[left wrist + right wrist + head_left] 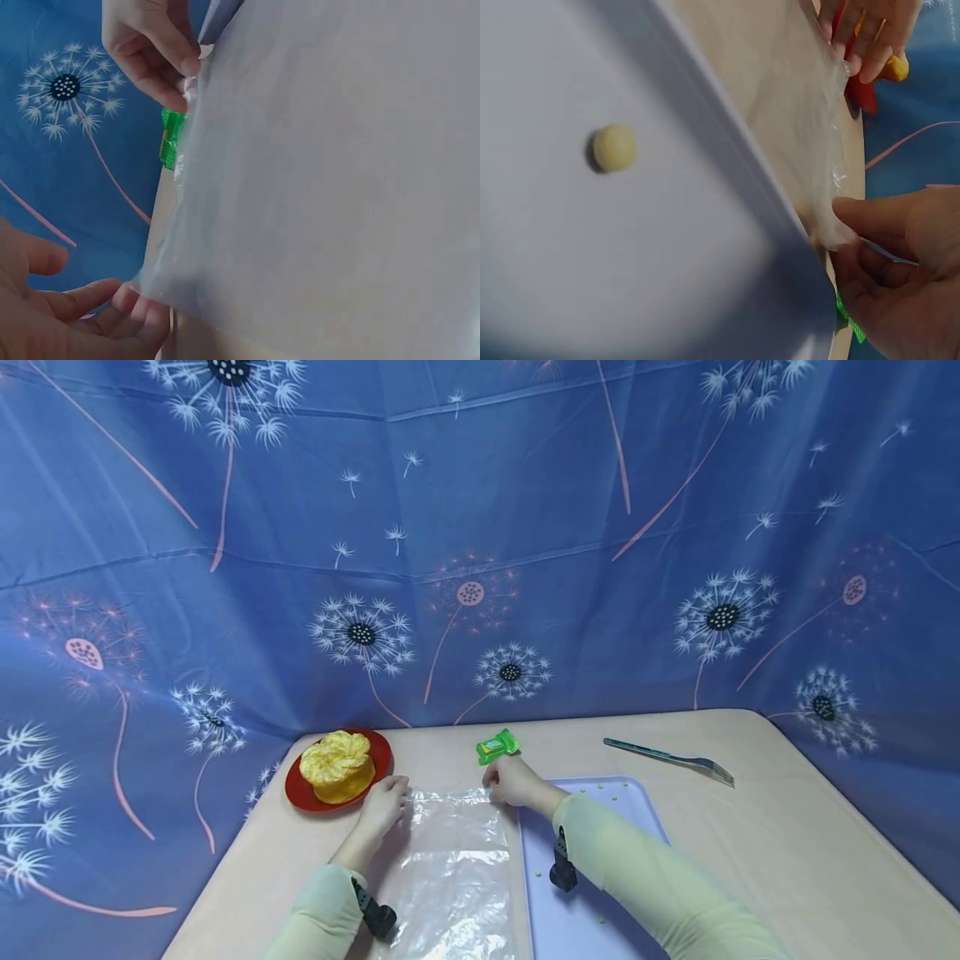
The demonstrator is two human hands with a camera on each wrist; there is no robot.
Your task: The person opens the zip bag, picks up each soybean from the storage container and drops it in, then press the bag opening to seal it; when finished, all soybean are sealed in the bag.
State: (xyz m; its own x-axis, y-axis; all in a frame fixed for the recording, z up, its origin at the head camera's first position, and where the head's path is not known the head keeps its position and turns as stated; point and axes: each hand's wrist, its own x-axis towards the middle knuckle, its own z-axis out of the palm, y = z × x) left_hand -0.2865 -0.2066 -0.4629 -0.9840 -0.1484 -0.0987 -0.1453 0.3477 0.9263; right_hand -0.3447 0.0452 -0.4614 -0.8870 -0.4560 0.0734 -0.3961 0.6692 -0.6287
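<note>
A clear plastic bag (pixel 456 868) lies spread on the table between both hands. My right hand (pixel 513 781) pinches its far right corner between thumb and forefinger, as the right wrist view shows. At the far left corner, the fingertips of my left hand (pixel 384 806) touch the film; the thumb (pixel 46 255) stands apart from them in the left wrist view. Just beyond my right hand lies a small green packet (pixel 497 747). To the left of my left hand, a yellow bread or cake (pixel 337 767) rests on a red plate (pixel 291 793).
A lilac tray (pixel 555 902) stands to the right of the bag, beneath the right forearm. Several small pale-green balls lie in it, one a ball (pixel 615 148) seen up close. Farther right is a fork (pixel 667 756). A blue dandelion-print cloth (pixel 562 568) hangs behind the table.
</note>
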